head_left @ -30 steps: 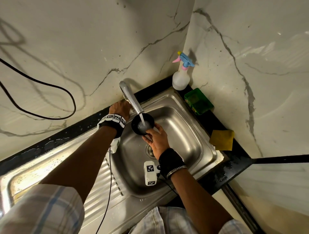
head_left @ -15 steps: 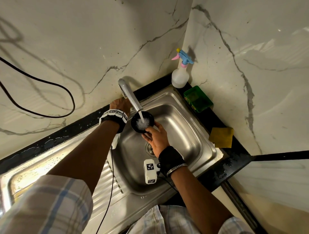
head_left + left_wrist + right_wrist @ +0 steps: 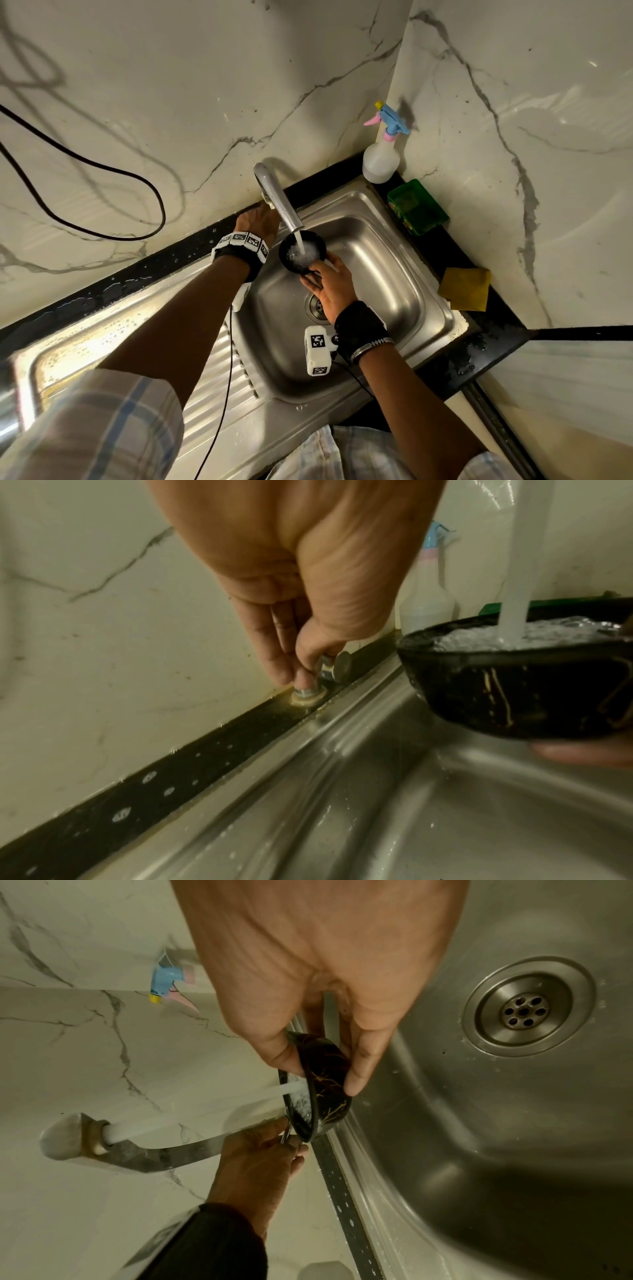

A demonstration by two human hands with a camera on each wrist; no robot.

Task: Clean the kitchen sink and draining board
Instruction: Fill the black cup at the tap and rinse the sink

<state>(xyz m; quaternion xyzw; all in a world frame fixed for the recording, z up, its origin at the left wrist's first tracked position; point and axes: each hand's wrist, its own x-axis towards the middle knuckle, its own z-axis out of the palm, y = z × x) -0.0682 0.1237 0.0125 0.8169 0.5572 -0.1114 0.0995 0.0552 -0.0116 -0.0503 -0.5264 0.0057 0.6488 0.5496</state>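
**While the tap runs, a bowl fills for the rinse**

As water pours from the tap (image 3: 279,202) into the small black bowl (image 3: 301,251), the person stands over the sink (image 3: 387,274) with both hands busy. The right hand (image 3: 330,281) holds the bowl by its near rim, thumb inside and fingers curled under its side, keeping it level beneath the stream; the bowl looks close to full and frothy. The left hand (image 3: 257,222) reaches to the back edge, where its thumb and fingertips (image 3: 287,666) pinch the little metal tap valve (image 3: 310,689) at the foot of the wall.

I take this for the water-collecting step, ahead of swilling the basin and the draining board (image 3: 113,346), which lies to the left and is speckled with drops. The next move probably calls for turning the valve off before the bowl overflows, then carrying it steadily to wherever rinsing is wanted. A yellow cloth (image 3: 466,287) and a spray bottle (image 3: 382,157) wait on the tabletop (image 3: 493,339) nearby.
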